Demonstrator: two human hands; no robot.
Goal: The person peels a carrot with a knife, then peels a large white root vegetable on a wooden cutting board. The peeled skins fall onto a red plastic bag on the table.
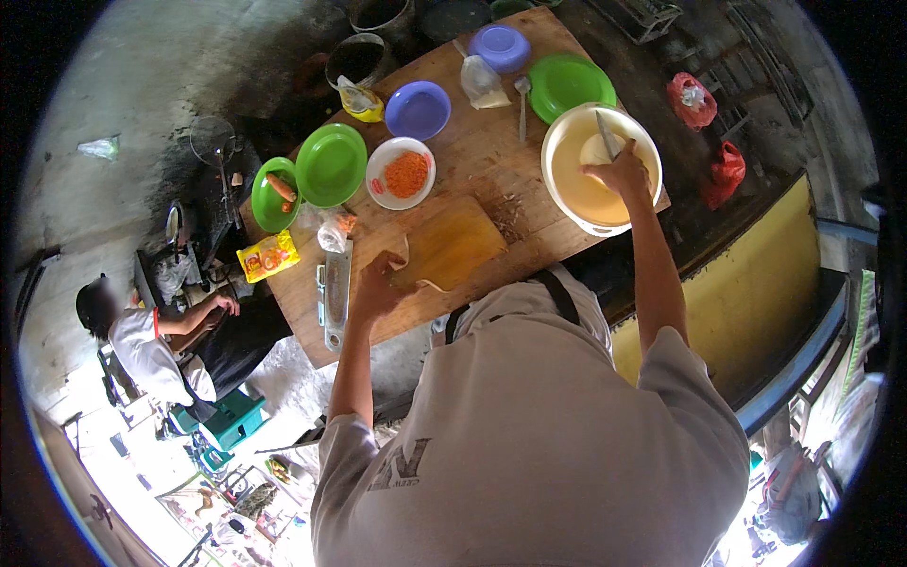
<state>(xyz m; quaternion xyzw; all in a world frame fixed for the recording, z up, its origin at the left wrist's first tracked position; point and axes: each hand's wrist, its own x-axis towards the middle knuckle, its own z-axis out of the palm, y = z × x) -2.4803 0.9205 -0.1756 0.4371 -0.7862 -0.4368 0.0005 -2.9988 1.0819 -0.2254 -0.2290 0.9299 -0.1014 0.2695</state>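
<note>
My right hand (623, 171) is over a white plastic basin (653, 152) of cloudy, yellowish liquid. A knife (607, 136) is held in it, with the blade pointing away from me. Under the blade and fingers is a pale round thing (594, 150), partly hidden by the hand. My left hand (382, 283) is at the near left end of a yellow-stained cutting board (453, 241), thumb and fingers spread. Pale curved edges show by its fingertips; whether it grips the board is unclear. Brown peelings (517, 220) lie beside the board.
A metal grater (339, 298) and a yellow packet (268, 256) lie left. Beyond are a white bowl of shredded orange food (405, 175), carrots (281, 187) on a green plate (266, 212), purple bowls (418, 110), and a spoon (523, 106). Another person (152, 347) sits at the left.
</note>
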